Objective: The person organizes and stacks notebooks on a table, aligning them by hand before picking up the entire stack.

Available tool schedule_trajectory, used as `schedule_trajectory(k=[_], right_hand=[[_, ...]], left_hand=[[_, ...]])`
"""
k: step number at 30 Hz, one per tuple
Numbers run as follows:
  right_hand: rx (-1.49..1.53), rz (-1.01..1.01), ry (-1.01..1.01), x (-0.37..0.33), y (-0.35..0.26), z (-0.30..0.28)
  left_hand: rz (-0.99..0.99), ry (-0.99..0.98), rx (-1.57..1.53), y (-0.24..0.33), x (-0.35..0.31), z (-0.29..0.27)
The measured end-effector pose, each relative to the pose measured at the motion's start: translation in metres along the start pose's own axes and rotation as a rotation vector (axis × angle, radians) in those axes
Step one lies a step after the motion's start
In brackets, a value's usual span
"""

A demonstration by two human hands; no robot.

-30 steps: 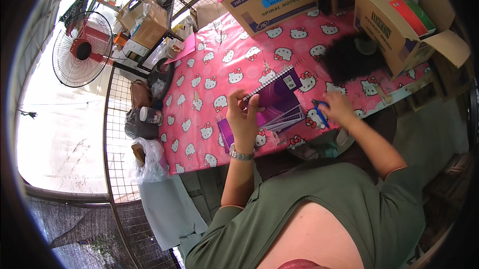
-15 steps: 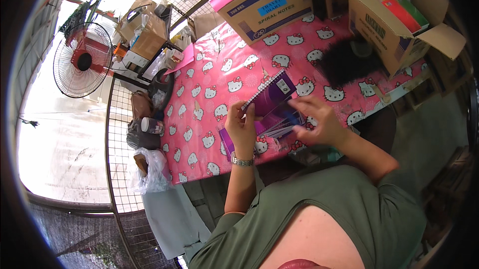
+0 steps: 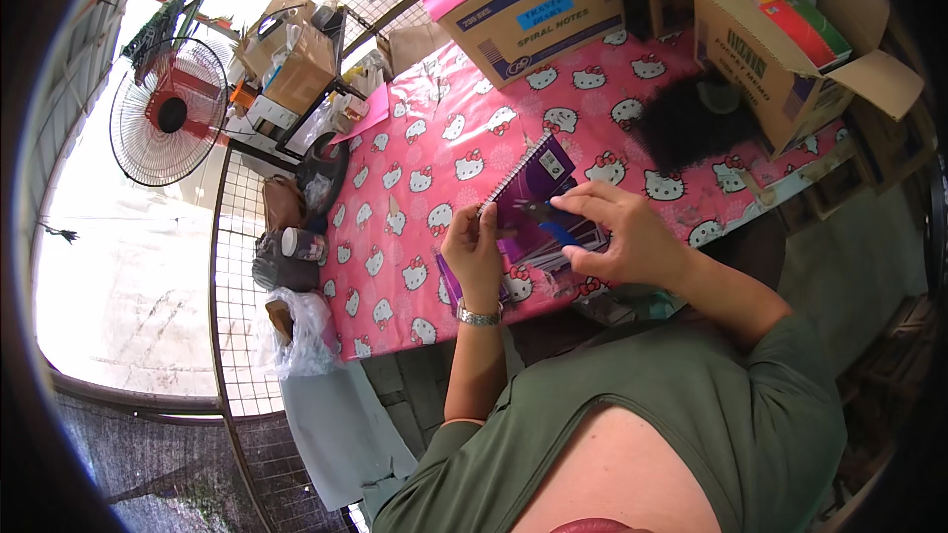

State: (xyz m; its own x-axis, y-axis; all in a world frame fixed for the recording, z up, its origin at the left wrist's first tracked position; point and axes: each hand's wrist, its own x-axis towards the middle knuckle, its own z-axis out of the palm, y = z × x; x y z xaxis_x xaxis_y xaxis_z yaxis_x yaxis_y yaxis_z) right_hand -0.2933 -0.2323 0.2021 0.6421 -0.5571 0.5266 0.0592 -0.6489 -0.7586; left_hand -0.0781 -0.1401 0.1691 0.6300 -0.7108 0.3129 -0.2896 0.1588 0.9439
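Note:
My left hand (image 3: 472,251) pinches a purple spiral notebook (image 3: 543,173) at its wire-bound edge, holding it tilted above the table. In my right hand (image 3: 632,237) is a small pair of pliers (image 3: 559,231) with blue handles. Its dark jaws lie over the notebook's cover, pointing toward the spiral edge and my left fingers; whether they touch the notebook I cannot tell. Below the hands, more purple notebooks (image 3: 443,276) lie on the table, partly hidden by my hands and the held notebook.
A pink patterned cloth (image 3: 415,207) covers the table. At the back stand a closed carton (image 3: 538,24) and an open carton (image 3: 750,74) with colourful packs inside. A black fuzzy item (image 3: 686,123) lies before them. To the left are a fan (image 3: 170,113), a jar (image 3: 302,245) and a plastic bag (image 3: 301,335).
The pliers, blurred in my right hand before, now show plainly over the notebook. My right hand has moved slightly left, and the notebook has tilted a little.

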Motion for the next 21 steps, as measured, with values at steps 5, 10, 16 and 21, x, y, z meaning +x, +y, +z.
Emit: schedule_trajectory(k=[5,10,16,21], right_hand=[[-0.057,-0.126,-0.014,0.006,0.000,0.017],[-0.172,-0.237,-0.004,0.009,0.006,0.026],[1.200,0.764,-0.420,0.012,0.006,0.027],[0.198,0.159,0.069,0.006,0.034,0.009]], left_hand=[[0.098,0.019,-0.022,-0.009,-0.005,0.007],[0.126,0.060,-0.012,-0.014,-0.009,0.005],[0.458,0.193,0.361,-0.008,-0.018,0.001],[0.084,0.469,-0.040,-0.037,-0.022,-0.053]])
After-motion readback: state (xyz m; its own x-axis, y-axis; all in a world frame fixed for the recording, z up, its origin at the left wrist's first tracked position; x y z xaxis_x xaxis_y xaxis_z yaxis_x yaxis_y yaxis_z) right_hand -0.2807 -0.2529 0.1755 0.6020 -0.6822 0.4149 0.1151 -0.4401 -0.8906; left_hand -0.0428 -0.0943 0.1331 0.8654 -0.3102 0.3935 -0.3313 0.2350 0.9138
